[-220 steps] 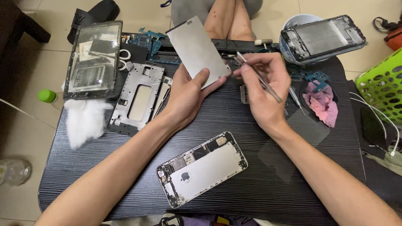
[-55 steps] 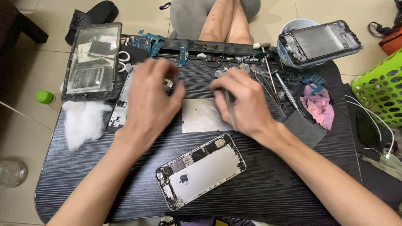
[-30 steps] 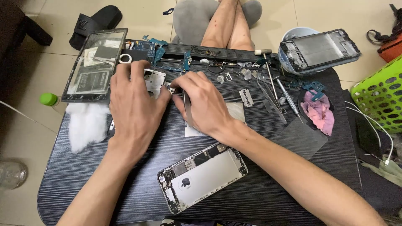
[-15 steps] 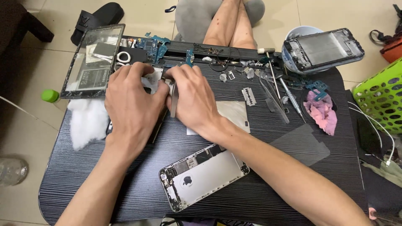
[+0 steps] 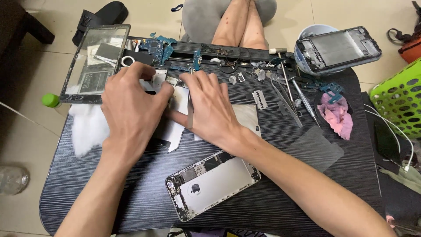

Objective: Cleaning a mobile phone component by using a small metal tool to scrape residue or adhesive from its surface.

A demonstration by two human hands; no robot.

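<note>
Now both hands are down on a silver metal frame (image 5: pixel 175 127) near the far-left part of the dark table (image 5: pixel 342 193). The left hand (image 5: pixel 131 112) lies flat on it, fingers curled over the far end, pinning it. The right hand (image 5: pixel 210 109) pinches slim tweezers (image 5: pixel 190 109) between thumb and forefinger, the other fingers spread on a pale plate (image 5: pixel 247 116). Best, I'd judge, to keep that frame pressed still and work the tips lightly. The frame's long axis runs from the near edge to the far edge; the tweezers lie roughly along it, though the hand hides their tips.
</note>
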